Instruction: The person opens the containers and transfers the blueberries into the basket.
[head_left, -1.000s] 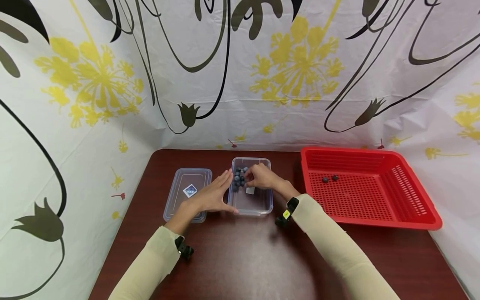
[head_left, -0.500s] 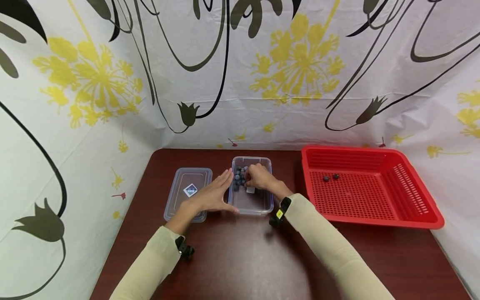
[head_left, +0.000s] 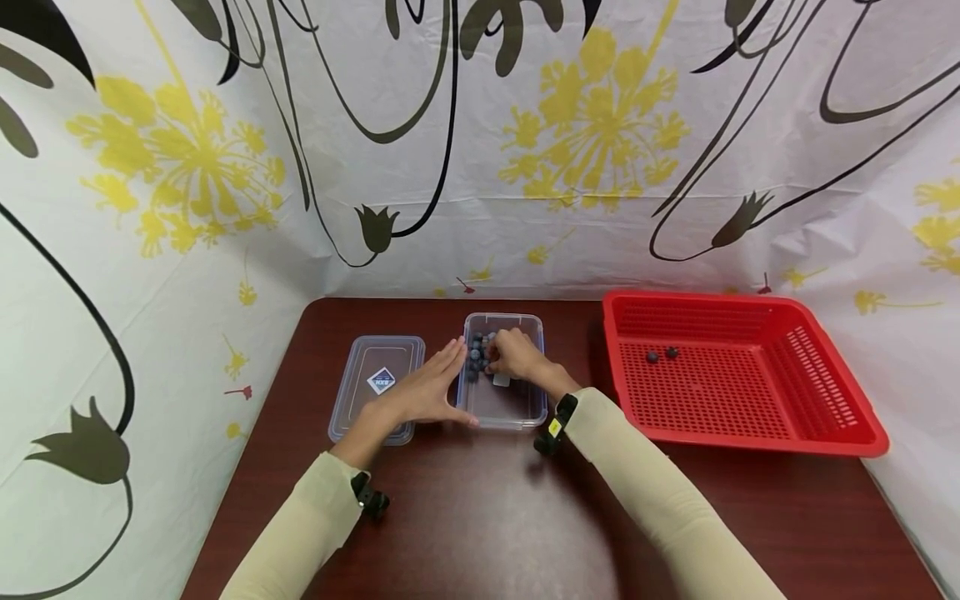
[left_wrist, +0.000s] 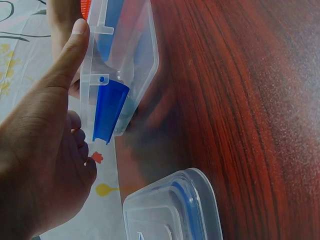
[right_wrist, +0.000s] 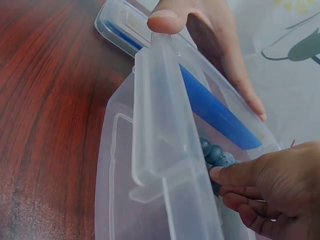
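A clear plastic box (head_left: 502, 423) with blue clips stands near the back of the table, holding dark blueberries (head_left: 476, 354) on its left side. My left hand (head_left: 423, 389) rests at the box's left side, fingers straight and thumb (left_wrist: 75, 42) spread to the front rim. Inside the box, my right hand (head_left: 519, 354) is bent down over the berries. Its thumb and curled fingers pinch a blueberry (right_wrist: 215, 172), partly hidden by the thumb. More blueberries (right_wrist: 216, 153) lie beside those fingertips.
A clear lid (head_left: 378, 382) with a blue-and-white label lies left of the box, under the left forearm's side. On the right, a red basket (head_left: 750, 446) holds two blueberries (head_left: 662, 355). A patterned sheet (head_left: 420, 167) hangs behind the brown table (head_left: 487, 517).
The right wrist and forearm have shifted slightly left and lower while the fingers stay among the berries. The left hand and the box hold still.
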